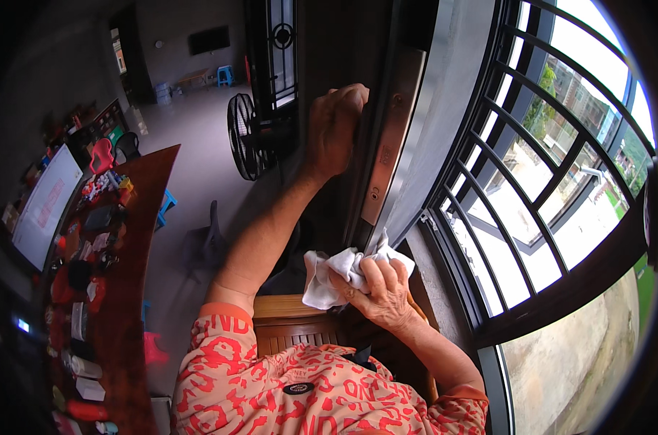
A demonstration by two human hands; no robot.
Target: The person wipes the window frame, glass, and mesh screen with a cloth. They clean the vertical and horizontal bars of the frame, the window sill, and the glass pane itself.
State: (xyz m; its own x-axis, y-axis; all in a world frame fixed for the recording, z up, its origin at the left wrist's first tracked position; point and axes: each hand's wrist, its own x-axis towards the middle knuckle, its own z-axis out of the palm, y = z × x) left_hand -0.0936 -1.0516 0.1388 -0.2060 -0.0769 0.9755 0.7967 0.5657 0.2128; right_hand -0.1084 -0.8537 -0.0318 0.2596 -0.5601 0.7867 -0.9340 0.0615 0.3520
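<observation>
Bunched under my right hand (380, 296) is a white cloth (329, 277), gripped by the fingers and touching the lower part of a dark door's edge. Higher up, my left hand (337, 128) is raised against the dark door (329, 54), its fingers curled at the edge; whether they grip it is hard to see. A long metal lock plate (394, 136) with screws runs along the door edge, just to the right of my left hand and above the cloth.
Barred windows (524, 152) stand close on the right. A wooden chair (285, 307) is right below my hands. To the left are a black fan (243, 136), a grey plastic chair (206, 242) and a long wooden table (133, 250) loaded with many items.
</observation>
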